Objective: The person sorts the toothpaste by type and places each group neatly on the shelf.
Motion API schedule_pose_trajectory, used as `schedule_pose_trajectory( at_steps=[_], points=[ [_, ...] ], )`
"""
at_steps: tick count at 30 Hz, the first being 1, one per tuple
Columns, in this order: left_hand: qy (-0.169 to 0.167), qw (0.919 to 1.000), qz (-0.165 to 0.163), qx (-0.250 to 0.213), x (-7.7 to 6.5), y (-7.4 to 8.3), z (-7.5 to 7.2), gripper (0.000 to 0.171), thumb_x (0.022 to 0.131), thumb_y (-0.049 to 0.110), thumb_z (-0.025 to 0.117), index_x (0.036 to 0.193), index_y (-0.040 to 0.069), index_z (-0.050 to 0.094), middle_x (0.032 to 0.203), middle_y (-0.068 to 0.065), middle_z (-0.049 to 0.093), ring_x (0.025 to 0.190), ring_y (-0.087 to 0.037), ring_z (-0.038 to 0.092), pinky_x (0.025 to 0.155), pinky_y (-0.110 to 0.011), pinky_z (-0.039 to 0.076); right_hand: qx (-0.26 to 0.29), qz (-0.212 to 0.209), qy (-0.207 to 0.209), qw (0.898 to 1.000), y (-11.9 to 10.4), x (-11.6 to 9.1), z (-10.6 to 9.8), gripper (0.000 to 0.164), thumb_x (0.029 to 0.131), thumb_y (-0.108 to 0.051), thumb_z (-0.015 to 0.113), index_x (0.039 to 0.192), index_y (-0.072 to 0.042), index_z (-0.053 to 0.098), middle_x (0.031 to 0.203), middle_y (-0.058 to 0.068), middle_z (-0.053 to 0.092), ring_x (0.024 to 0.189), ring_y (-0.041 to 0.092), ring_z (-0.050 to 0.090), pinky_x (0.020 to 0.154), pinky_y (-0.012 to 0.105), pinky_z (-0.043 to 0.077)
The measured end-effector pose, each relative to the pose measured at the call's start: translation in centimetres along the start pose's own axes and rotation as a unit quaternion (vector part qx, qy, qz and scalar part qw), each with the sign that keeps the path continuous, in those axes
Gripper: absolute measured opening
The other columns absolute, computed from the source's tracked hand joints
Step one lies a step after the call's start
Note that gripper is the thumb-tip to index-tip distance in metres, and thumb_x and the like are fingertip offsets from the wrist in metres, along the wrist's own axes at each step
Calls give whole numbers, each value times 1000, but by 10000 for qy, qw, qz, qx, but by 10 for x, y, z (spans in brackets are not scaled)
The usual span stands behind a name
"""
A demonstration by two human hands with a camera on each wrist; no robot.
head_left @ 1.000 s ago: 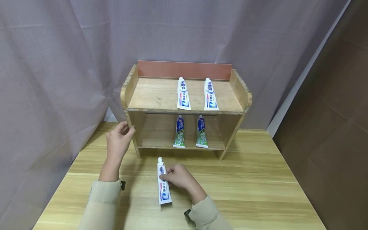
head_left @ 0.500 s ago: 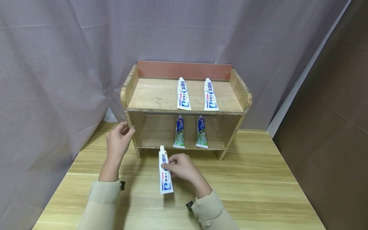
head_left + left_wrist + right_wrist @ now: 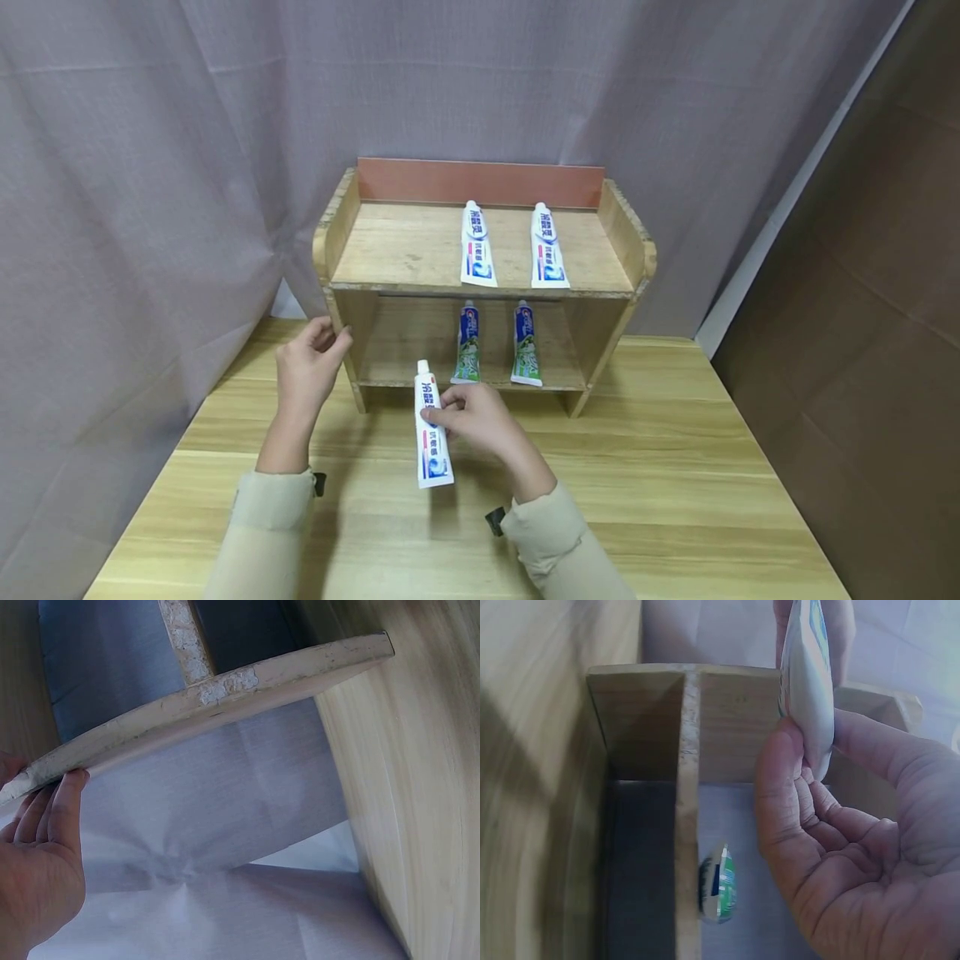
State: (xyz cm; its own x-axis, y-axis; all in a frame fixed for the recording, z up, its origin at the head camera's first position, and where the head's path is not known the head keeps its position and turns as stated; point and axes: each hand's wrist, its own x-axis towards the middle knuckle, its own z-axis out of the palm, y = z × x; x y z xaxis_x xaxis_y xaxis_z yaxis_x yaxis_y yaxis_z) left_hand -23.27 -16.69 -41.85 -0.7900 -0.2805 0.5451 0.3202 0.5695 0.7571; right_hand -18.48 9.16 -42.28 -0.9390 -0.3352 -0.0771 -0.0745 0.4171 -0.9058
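Observation:
My right hand [image 3: 483, 421] pinches a white toothpaste tube [image 3: 433, 446] between thumb and fingers, cap pointing away from me. The tube hangs above the table, in front of the wooden shelf's [image 3: 450, 290] lower board. In the right wrist view the same white tube [image 3: 810, 690] shows edge-on. At the shelf's left side, my left hand [image 3: 307, 362] grips the upright side panel [image 3: 135, 727], thumb on one face and fingers on the other. Two white toothpaste tubes [image 3: 477, 246] lie on the upper board. Two blue-and-green toothpaste tubes [image 3: 527, 346] lie on the lower board.
The shelf stands on a wood-grain table [image 3: 660, 467]. Raised side panels and a reddish back strip [image 3: 480, 182] bound its upper board. A grey curtain [image 3: 480, 75] hangs behind, and a brown surface [image 3: 847, 333] rises at the right.
The right hand has lifted the white toothpaste tube from near the table and moved it forward toward the shelf. The left hand has stayed on the side panel.

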Motion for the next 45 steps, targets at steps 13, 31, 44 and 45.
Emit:
schedule_pose_trajectory(
  at_steps=[13, 31, 44, 45],
  points=[
    [39, 9999, -39, 108, 0, 0, 1, 17, 91, 22, 72, 98, 7, 75, 94, -10, 77, 86, -24, 76, 75, -36, 61, -127, -176, 64, 9997, -23, 1, -13, 27, 89, -30, 77, 97, -5, 72, 79, 2, 72, 69, 21, 70, 63, 32, 61],
    [-94, 9998, -119, -89, 0, 2, -1, 19, 91, 23, 73, 101, 7, 75, 99, -12, 76, 91, -25, 75, 80, -33, 60, -354, -846, 179, 9956, -85, 7, -32, 22, 90, -25, 77, 96, -4, 72, 79, 3, 71, 67, 18, 72, 61, 29, 62],
    [-124, 9999, -104, -60, -1, 1, 0, 20, 92, 24, 71, 102, 7, 75, 99, -11, 76, 90, -26, 75, 79, -36, 61, -771, -972, 423, 9914, -126, 13, -61, 25, 91, -35, 76, 96, -10, 72, 78, 0, 73, 66, 20, 70, 59, 37, 60],
    [-109, 9999, -113, -55, -1, 1, -1, 20, 92, 24, 72, 102, 7, 75, 99, -11, 76, 90, -26, 75, 79, -36, 61, -783, -976, 435, 9912, -129, 14, -64, 26, 91, -35, 76, 96, -10, 72, 79, 0, 73, 67, 22, 70, 60, 37, 59]
  ],
)
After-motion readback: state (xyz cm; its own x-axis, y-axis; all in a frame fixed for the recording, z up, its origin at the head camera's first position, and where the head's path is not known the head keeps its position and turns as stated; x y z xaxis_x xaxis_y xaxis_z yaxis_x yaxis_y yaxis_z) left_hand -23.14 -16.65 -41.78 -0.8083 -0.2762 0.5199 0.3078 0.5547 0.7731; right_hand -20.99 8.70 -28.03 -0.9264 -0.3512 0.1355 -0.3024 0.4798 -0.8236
